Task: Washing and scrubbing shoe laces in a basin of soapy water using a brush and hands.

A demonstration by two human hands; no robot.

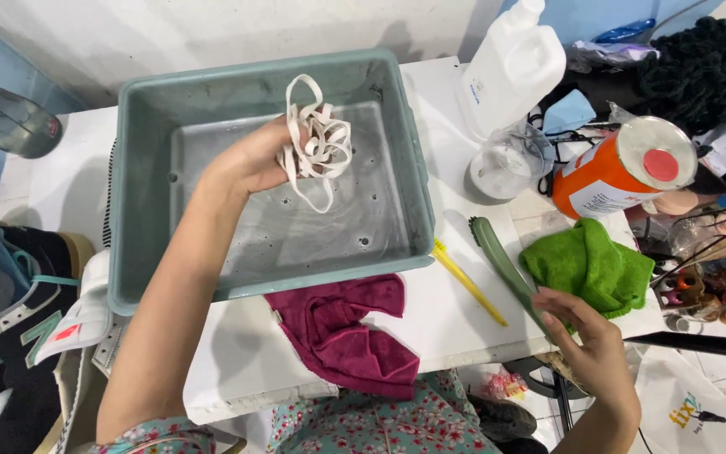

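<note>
Head view, step: we judged we were washing white laces [317, 139], bunched in our left hand [249, 160], grip clamped on them above the grey-green tub [140, 193] of shallow water.
Right hand [590, 340]: grip apart, touching the green brush handle [502, 261] at the counter [447, 315] edge.
Next move: a firm hold on the brush.
In the way: yellow toothbrush [468, 282], green cloth [590, 265], maroon cloth [350, 332].

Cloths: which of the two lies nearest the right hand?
The green cloth, bunched at the table's right edge just above the right hand; the maroon cloth lies below the tub.
</note>
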